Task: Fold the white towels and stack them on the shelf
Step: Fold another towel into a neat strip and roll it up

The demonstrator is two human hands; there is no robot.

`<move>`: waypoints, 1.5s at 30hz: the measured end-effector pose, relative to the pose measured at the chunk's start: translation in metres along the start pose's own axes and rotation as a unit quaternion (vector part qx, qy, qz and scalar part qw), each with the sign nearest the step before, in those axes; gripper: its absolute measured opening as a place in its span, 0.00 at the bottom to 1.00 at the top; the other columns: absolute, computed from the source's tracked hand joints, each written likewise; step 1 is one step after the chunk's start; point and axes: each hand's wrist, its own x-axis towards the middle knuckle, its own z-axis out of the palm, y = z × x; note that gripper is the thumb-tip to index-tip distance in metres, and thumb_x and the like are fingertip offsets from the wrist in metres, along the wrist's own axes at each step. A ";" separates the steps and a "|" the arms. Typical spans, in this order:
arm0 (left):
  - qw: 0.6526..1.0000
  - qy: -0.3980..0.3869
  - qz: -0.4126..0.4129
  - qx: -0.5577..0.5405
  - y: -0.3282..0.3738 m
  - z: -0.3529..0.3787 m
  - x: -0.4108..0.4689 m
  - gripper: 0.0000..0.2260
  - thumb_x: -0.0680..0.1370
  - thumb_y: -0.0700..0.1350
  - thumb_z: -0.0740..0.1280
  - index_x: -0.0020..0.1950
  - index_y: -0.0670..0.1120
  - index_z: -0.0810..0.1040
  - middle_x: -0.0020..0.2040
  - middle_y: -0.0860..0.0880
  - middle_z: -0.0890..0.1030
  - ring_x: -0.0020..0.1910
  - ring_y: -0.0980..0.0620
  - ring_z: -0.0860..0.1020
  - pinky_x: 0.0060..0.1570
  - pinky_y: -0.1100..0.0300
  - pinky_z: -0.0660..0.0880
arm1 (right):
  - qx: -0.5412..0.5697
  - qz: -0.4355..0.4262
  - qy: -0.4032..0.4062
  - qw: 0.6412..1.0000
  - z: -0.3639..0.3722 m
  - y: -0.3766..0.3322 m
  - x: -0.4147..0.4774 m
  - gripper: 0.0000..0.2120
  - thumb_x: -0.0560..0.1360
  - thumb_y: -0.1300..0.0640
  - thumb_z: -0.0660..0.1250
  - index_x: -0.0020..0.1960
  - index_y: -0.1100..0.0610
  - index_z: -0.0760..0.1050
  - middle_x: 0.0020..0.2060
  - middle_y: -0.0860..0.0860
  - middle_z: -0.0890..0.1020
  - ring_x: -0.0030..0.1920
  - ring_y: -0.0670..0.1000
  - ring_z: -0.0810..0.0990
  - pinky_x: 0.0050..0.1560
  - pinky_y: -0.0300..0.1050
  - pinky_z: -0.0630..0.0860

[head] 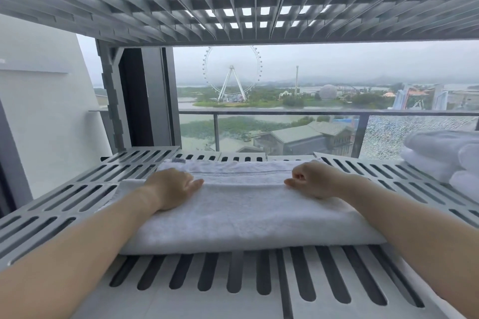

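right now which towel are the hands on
The flat folded centre towel under the left hand and right hand; the stacked towels at far right lie untouched.
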 end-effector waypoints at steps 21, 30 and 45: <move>0.976 -0.107 0.140 -0.125 0.083 0.019 0.000 0.25 0.79 0.62 0.48 0.74 0.55 0.55 0.76 0.55 0.56 0.73 0.55 0.55 0.72 0.52 0.53 | 0.001 -0.034 -0.115 0.993 0.035 -0.047 -0.012 0.27 0.76 0.35 0.44 0.73 0.41 0.53 0.75 0.43 0.54 0.74 0.48 0.50 0.70 0.60 0.49; 0.977 -0.124 0.122 -0.122 0.079 0.020 -0.003 0.27 0.77 0.66 0.45 0.75 0.60 0.48 0.76 0.57 0.51 0.74 0.57 0.50 0.73 0.53 0.48 | 0.065 -0.004 -0.105 0.992 0.027 -0.042 -0.030 0.27 0.76 0.34 0.41 0.74 0.40 0.51 0.75 0.41 0.52 0.75 0.45 0.47 0.72 0.60 0.40; 0.973 -0.152 0.113 -0.133 0.080 0.007 0.016 0.27 0.75 0.68 0.43 0.73 0.63 0.52 0.76 0.56 0.52 0.75 0.53 0.50 0.72 0.41 0.47 | 0.104 0.035 -0.091 0.990 0.012 -0.036 0.001 0.22 0.81 0.47 0.48 0.74 0.51 0.58 0.75 0.49 0.58 0.74 0.50 0.55 0.72 0.48 0.50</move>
